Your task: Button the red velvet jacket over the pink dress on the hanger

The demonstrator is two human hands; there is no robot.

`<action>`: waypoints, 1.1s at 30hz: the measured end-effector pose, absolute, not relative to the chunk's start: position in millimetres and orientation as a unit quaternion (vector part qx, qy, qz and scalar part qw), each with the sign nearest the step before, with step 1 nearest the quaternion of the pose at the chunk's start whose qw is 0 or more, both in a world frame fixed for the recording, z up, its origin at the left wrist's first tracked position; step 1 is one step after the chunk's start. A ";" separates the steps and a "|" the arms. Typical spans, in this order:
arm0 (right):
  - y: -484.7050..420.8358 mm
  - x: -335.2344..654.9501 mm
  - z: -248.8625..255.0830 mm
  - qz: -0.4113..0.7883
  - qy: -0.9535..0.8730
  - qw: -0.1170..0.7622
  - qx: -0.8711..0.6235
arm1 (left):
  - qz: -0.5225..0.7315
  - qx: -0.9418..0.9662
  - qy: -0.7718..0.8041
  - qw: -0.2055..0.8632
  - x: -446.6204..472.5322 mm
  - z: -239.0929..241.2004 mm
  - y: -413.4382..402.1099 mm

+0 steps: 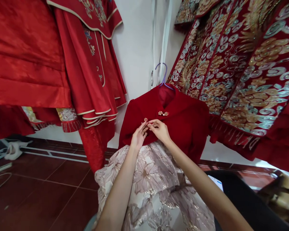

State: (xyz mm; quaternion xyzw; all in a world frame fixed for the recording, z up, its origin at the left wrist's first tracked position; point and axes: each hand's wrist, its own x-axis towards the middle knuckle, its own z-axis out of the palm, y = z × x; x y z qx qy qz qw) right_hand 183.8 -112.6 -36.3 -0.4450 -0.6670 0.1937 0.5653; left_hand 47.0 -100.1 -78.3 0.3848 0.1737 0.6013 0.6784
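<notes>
A dark red jacket (183,128) hangs in front of me on a purple hanger (164,78). On its front, below the collar, sits a gold and pearl flower fastener (163,113). Just below and left of that one, my left hand (138,137) has its fingertips closed around a small beaded flower fastener (145,120). My right hand (160,131) pinches at the right side of this same small fastener, thumb and forefinger together. The fingertips of both hands nearly meet and cover part of it. Whether it is joined to the jacket cannot be seen.
A pale floral brocade cloth (144,176) lies beneath my forearms. Red garments (86,70) hang at left, and a heavily embroidered one (243,70) hangs at right. A phone (216,182) lies on a black surface (240,205). Light shoes (13,150) stand by a rack at left.
</notes>
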 end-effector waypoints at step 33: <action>-110.1 197.9 -30.0 0.064 -0.762 0.491 -0.417 | 0.667 0.339 0.216 0.627 63.0 -73.6 -95.1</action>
